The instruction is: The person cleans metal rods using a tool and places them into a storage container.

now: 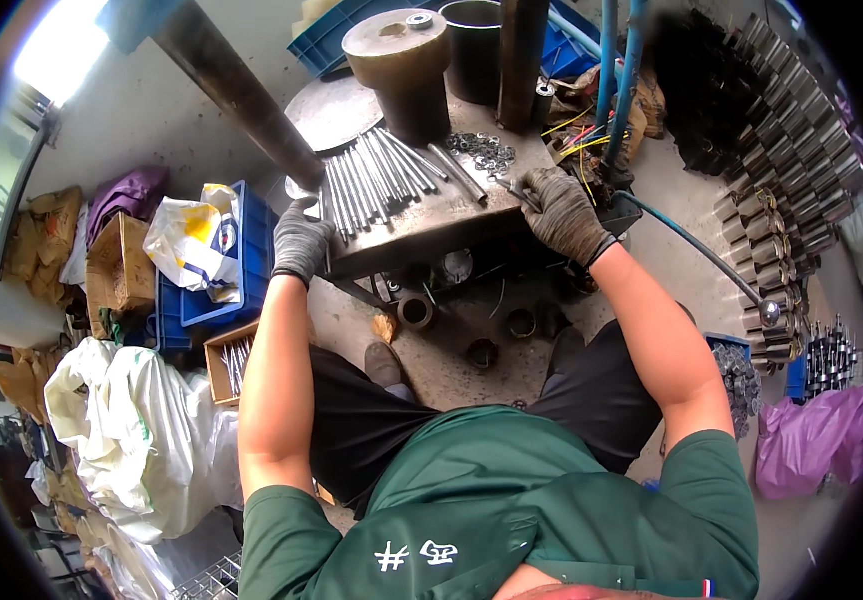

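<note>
My left hand (301,243), in a grey work glove, is closed at the left edge of the metal table (431,222). A thin rod stands right beside its fingers, but I cannot tell whether they grip it. Many slim metal rods (369,185) lie fanned out just right of that hand. My right hand (563,217), in a dirtier glove, pinches a short dark metal piece (517,191) over the table's right front. Left of it lie a thicker rod (458,174) and a pile of small metal rings (484,152).
Behind the rods stands a thick stepped metal cylinder (396,60), with a steel column (241,95) slanting at left. Blue hoses (619,90) hang at right near a ball-ended lever (769,312). Blue crates (251,265) sit at left, stacked metal sleeves (766,240) at right.
</note>
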`<state>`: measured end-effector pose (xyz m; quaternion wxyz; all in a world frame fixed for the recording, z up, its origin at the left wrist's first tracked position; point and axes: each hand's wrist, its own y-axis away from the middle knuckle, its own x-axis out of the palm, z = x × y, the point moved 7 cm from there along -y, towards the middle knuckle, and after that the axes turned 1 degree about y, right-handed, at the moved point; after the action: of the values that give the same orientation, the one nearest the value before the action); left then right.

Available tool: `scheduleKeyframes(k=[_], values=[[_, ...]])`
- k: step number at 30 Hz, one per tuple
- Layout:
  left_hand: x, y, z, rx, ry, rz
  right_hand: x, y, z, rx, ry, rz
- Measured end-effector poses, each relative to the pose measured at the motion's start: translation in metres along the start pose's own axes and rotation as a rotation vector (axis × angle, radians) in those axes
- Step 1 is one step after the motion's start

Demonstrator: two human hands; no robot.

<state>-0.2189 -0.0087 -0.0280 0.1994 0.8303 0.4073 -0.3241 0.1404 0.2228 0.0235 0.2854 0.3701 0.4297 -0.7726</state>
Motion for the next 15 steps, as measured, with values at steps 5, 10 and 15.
scheduleKeyframes(k=[5, 10, 15], values=[[-0.009, 0.001, 0.006, 0.008, 0.380, -0.189, 0.018, 0.007, 0.015, -0.151, 0.177, 0.005], [0.001, 0.015, -0.028, 0.304, -0.046, -0.370, 0.028, 0.010, 0.010, -0.187, 0.163, 0.033], [-0.004, 0.002, -0.022, 0.303, 0.093, -0.345, 0.020, 0.008, 0.014, -0.137, -0.029, -0.032]])
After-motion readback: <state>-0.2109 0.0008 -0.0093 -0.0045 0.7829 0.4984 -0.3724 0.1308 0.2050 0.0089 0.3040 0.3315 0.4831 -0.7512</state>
